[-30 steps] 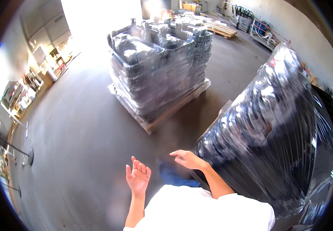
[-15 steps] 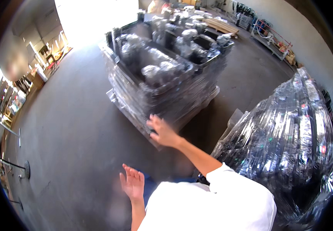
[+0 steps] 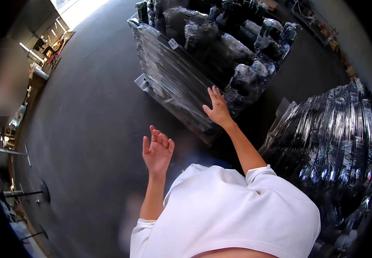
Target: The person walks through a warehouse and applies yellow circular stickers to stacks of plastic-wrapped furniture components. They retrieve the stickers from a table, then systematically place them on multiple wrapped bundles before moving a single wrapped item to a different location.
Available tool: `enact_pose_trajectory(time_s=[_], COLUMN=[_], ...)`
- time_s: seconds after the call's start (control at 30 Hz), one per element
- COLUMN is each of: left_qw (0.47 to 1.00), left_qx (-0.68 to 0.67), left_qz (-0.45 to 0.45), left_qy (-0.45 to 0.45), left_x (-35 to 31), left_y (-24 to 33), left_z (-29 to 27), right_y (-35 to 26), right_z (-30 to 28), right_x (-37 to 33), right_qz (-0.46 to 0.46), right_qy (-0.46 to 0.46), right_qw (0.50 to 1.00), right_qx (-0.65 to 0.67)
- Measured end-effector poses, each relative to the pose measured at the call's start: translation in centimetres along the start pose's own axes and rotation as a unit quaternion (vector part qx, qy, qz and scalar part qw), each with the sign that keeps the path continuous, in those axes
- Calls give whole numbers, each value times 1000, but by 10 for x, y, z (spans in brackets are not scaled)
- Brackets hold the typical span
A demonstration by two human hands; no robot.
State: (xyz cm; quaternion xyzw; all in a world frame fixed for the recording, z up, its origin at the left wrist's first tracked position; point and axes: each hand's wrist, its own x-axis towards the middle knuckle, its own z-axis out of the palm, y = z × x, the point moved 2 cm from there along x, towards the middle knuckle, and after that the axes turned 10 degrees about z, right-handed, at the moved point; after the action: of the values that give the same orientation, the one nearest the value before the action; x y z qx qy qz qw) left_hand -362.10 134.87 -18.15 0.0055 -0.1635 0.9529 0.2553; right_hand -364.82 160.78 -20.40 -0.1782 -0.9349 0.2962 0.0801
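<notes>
Ahead of me stands a pallet load (image 3: 173, 73) of dark bins or crates wound in clear stretch film, with plastic-wrapped bundles poking up from inside. My right hand (image 3: 218, 108) is held flat with fingers stretched, at the near corner of that load. Whether its fingertips touch the film I cannot tell. Lower and to the left, my left hand (image 3: 157, 151) hangs in the air over the grey floor, palm partly up and fingers apart, holding nothing.
A second film-wrapped stack (image 3: 327, 142) of dark, shiny goods rises close on my right. Dark round bases with metal bars (image 3: 45, 191) stand at the left edge. Tools and boxes (image 3: 50, 51) line the far left wall, and more goods (image 3: 323, 32) lie along the right wall.
My right hand has come closer to the load's near corner, and my left hand has risen. The view has tipped down and shifted, bringing the load nearer.
</notes>
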Motion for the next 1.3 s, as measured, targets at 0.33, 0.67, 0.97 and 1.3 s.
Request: enact_pose_trajectory(time_s=[0.33,0.67,0.97,1.3], left_qw=[986,987,971,930], left_qx=[36,44,39,27], left_qz=[-99,-52,-155,-346], left_qy=[131,146,178,123], left_x=[139,291,386,500], left_y=[85,189,261,359], left_z=[-21,12,15,74], right_y=[-57,-156,-209,-240], right_z=[87,151,192,228], right_x=[112,283,379,429], right_qz=[23,-51,39,244], right_qy=[-1,25,134,210], right_qw=[997,995,989,914], right_qx=[67,79,-57,-248])
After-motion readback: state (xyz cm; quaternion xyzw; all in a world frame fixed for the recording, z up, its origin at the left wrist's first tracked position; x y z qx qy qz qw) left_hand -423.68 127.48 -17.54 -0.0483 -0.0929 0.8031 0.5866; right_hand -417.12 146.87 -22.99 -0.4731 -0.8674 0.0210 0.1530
